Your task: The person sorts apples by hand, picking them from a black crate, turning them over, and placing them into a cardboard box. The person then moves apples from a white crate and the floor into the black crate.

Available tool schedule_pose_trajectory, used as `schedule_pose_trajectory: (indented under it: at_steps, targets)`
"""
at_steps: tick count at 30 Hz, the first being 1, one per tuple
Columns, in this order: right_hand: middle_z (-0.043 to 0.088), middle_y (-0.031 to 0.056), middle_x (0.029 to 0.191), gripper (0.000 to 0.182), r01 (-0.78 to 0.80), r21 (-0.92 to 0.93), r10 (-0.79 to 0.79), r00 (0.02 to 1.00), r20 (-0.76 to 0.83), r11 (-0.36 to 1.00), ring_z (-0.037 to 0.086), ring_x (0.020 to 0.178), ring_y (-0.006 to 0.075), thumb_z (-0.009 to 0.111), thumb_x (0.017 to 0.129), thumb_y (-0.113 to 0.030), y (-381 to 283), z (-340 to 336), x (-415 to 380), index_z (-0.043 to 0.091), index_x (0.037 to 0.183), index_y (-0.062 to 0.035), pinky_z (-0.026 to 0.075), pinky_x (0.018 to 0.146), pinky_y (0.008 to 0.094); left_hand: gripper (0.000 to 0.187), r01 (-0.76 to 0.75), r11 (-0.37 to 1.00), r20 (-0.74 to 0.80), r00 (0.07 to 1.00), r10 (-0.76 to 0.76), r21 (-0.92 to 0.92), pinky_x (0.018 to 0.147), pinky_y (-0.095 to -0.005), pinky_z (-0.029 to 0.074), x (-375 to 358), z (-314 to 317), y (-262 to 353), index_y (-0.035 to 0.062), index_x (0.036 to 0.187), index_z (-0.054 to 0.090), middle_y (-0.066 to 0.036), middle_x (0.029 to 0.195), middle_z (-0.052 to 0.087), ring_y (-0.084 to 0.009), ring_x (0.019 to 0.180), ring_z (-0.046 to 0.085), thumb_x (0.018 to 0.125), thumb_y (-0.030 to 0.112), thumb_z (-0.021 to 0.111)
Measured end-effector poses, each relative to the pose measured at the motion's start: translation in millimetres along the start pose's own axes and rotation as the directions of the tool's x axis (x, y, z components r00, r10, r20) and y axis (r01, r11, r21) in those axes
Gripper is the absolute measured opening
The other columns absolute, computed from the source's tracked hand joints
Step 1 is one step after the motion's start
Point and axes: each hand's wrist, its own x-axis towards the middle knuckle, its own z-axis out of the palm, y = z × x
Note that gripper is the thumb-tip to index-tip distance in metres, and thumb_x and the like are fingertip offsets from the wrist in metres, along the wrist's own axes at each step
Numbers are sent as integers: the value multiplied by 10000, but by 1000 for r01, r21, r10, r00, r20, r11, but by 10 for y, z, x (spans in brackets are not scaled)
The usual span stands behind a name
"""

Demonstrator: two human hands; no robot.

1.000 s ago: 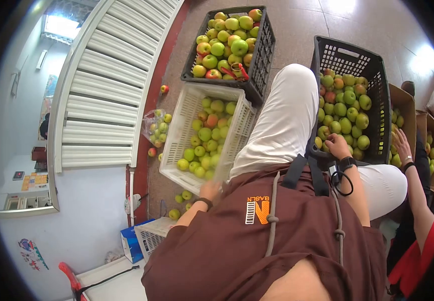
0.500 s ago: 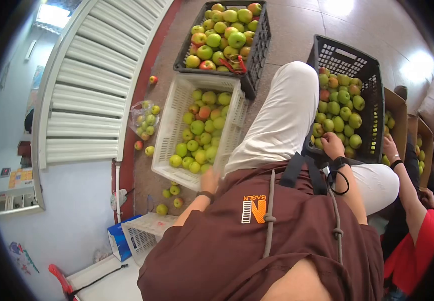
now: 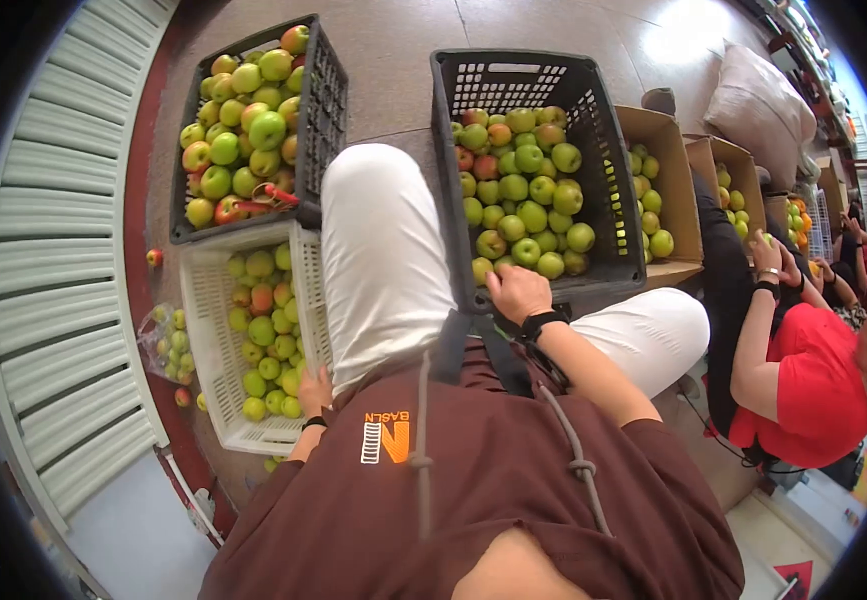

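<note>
This looks like a room for sorting fruit, maybe part of a shop; the edges are too blurry to be sure. Big black crates (image 3: 623,190) and a white crate (image 3: 208,340) full of apples (image 3: 528,200) sit on the shiny stone floor (image 3: 383,35). Brown boxes (image 3: 688,235) of fruit stand beside them, and other people (image 3: 813,370) sit in a row.

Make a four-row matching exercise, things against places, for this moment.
1. Left hand
2. Plastic bag
3. Right hand
4. Red tool

A. On apples in the left black crate
B. At the near edge of the right black crate
C. Beside the white crate, on its right
D. On the floor, left of the white crate

Pairs: 1-C, 2-D, 3-B, 4-A
</note>
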Motion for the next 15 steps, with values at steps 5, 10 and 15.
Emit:
schedule_pose_trajectory:
  at_steps: [5,10,15]
  targets:
    - [613,155,709,346,-9,-45,11,999,43,999,602,676,331,470,823,-371,13,36,87,591,727,-62,475,631,432,314,-10,997,-63,998,15,78,609,-450,458,-17,85,-53,26,892,568,-217,776,609,-399,700,580,810,329,569]
    - [610,145,709,346,36,-87,-30,997,68,996,603,690,318,465,829,-366,-33,-8,146,579,705,-64,479,614,440,266,-197,976,-170,963,210,89,569,-445,448,-48,134,-140,11,833,560,-213,715,589,-413,640,554,814,275,585]
    - [596,125,717,303,89,-158,-73,992,106,983,591,681,314,455,849,-324,38,152,161,555,721,-68,475,591,446,289,-29,996,-123,992,39,79,609,-446,453,-72,114,-56,11,865,568,-227,756,591,-402,698,566,819,296,574]
